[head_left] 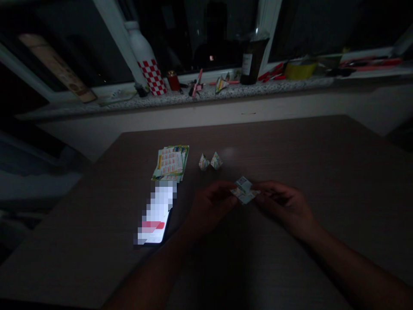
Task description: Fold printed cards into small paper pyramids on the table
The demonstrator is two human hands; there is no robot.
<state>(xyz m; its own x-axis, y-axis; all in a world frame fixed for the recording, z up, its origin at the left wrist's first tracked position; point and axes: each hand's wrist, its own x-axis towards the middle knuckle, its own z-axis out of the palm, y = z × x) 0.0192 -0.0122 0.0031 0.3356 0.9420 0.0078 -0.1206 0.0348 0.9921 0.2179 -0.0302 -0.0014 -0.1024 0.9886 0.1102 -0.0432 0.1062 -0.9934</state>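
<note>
Between my two hands is a small piece of folded printed paper, pale with coloured patterns and a dark square code on its upper part. My left hand pinches its left side between thumb and fingers. On the opposite side my right hand pinches the right corner. Two small folded paper shapes stand side by side on the table just beyond my left hand. To their left lies a stack of printed sheets with rows of small orange and white boxes.
A phone with a lit, blurred-out screen lies left of my left forearm on the brown table. Along the stone windowsill stand a red-checked white bottle, a dark labelled bag and a yellow roll. The room is dim.
</note>
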